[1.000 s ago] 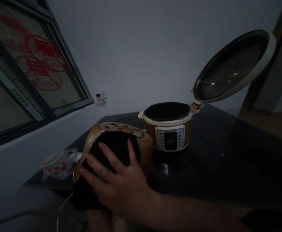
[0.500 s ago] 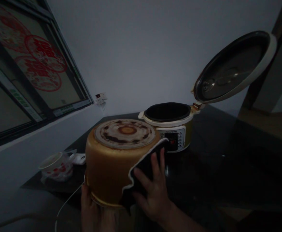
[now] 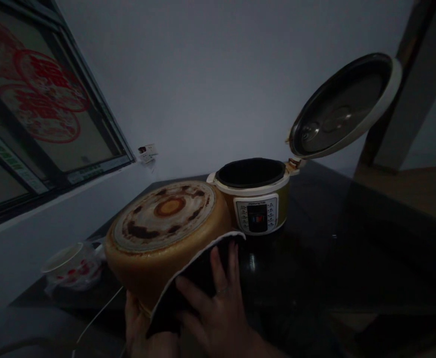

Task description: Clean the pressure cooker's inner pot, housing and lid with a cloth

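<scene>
A gold-coloured inner pot (image 3: 173,266) is held bottom up and tilted, its pale base marked with dark and rusty stains. My left hand (image 3: 138,320) grips its rim from below, fingers partly hidden by the pot. With fingers spread, my right hand (image 3: 218,303) presses a dark cloth with a white edge (image 3: 203,263) against the pot's near right side. Behind the pot stands an electric cooker (image 3: 257,214) with a control panel, its lid (image 3: 347,107) raised to the right. The cooker's inside looks dark.
A paper bowl (image 3: 63,261) in a plastic bag sits at the left on the dark tabletop (image 3: 315,248). A white cord (image 3: 100,313) hangs at the table's left front. A wall socket (image 3: 147,151) is beside the window (image 3: 50,99).
The pot has moved left and tipped, so more of its base faces me. My right hand and the cloth have moved left and slightly down along with it. The view has shifted slightly.
</scene>
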### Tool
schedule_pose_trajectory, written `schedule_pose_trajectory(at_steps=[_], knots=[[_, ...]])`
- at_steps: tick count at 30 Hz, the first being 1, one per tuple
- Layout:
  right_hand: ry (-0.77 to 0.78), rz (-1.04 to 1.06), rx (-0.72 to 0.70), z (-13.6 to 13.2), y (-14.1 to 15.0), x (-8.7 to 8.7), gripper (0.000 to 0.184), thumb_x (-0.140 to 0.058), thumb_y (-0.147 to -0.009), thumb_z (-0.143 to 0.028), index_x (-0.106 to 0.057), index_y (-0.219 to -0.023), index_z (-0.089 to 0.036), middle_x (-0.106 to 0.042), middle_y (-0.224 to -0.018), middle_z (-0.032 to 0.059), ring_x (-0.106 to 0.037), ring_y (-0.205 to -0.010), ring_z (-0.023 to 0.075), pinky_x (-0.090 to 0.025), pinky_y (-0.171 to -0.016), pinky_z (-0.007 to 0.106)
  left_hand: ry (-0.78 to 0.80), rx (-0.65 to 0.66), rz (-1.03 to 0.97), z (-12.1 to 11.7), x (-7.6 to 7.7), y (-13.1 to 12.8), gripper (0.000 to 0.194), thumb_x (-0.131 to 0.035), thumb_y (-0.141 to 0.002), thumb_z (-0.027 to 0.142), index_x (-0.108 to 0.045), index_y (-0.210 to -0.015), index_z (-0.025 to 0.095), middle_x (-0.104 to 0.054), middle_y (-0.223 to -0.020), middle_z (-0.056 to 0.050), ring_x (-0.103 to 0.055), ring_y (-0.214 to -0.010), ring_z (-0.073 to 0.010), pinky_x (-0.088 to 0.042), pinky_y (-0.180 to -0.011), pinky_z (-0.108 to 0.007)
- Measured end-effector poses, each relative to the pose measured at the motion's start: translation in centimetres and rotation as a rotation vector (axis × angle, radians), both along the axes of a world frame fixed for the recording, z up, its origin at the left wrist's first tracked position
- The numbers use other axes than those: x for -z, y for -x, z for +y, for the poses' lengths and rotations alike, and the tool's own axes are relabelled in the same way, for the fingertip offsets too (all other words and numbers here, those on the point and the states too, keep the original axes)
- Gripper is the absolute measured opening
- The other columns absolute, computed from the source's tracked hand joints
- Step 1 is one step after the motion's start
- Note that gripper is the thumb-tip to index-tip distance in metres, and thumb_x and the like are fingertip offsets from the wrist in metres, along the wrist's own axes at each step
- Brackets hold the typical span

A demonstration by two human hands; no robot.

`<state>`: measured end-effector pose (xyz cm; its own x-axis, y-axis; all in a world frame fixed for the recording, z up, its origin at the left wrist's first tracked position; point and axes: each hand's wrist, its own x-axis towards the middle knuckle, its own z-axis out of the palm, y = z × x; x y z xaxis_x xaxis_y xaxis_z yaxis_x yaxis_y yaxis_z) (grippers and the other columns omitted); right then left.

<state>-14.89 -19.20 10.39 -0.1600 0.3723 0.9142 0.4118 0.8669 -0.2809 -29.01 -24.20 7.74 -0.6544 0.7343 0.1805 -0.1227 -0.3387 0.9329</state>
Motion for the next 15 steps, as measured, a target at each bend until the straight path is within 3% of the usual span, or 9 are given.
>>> schedule_pose_trajectory(at_steps=[5, 9, 13, 15], knots=[[0.325, 0.259, -0.255, 3.4, -2.1, -0.1, 0.076, -0.045, -0.089, -0.061, -0.014, -0.153, -0.035, -0.004, -0.163, 0.0048, -0.011, -0.147, 0.0367, -0.025, -0.111, 0.064, -0.026, 0.148, 0.001, 2.0, -0.3, -0.2, 0.045, -0.05, -0.09, 0.05, -0.054, -0.131, 0.032, -0.061, -0.132, -0.001, -0.049, -0.129, -0.0232, -0.045, -0.103, -0.039], [0.533, 0.348, -0.416, 6.4, -4.4, -0.9, 0.067, -0.047, -0.091, -0.054, -0.029, -0.151, -0.028, -0.03, -0.157, 0.0065, -0.028, -0.144, 0.0263, -0.027, -0.116, 0.049, -0.031, 0.246, 0.026, 2.1, 0.2, -1.0, 0.038, -0.056, -0.091, 0.039, -0.056, -0.124, 0.021, -0.056, -0.131, -0.01, -0.058, -0.112, -0.0248, -0.05, -0.094, -0.047], [0.782, 0.363, -0.553, 10.4, -6.1, -2.9, 0.064, -0.059, -0.08, -0.06, -0.055, -0.134, -0.026, -0.054, -0.141, 0.0074, -0.043, -0.136, 0.0281, -0.032, -0.114, 0.049, -0.017, 0.332, 0.041, 1.8, 0.9, -1.9, 0.033, -0.056, -0.092, 0.036, -0.057, -0.121, 0.02, -0.058, -0.125, -0.01, -0.06, -0.104, -0.0214, -0.053, -0.088, -0.043], [0.868, 0.359, -0.645, 11.9, -6.6, -4.0, 0.063, -0.057, -0.08, -0.063, -0.059, -0.129, -0.024, -0.061, -0.133, 0.0068, -0.045, -0.134, 0.0281, -0.03, -0.114, 0.049, -0.006, 0.379, 0.048, 1.8, 1.2, -2.3, 0.031, -0.055, -0.093, 0.036, -0.058, -0.12, 0.021, -0.058, -0.126, -0.01, -0.06, -0.104, -0.0207, -0.053, -0.088, -0.042]])
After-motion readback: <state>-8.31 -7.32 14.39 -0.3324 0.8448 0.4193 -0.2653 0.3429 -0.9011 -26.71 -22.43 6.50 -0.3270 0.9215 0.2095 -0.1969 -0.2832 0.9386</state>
